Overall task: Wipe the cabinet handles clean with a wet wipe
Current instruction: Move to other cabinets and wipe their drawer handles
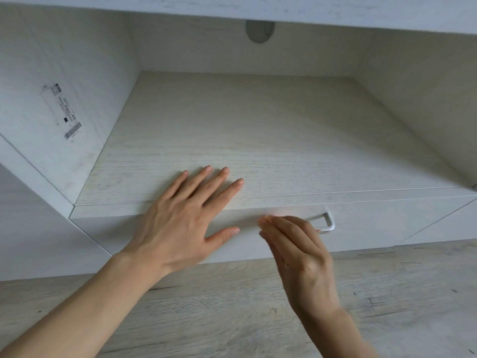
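Handle (331, 223) runs left-right; left hand (180, 223) flat on shelf (258, 138), right hand (302, 251) straight-fingered before it

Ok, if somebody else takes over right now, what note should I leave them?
Left hand: open, flat on the shelf above the drawer, thumb on the drawer front.
Right hand: blurred, fingers fairly straight, at the handle, hiding most of it.
Wet wipe: not visible.
Done: cannot tell whether this handle has been wiped.
Left: find the wipe, wipe this handle, then any other handles; none are in view.
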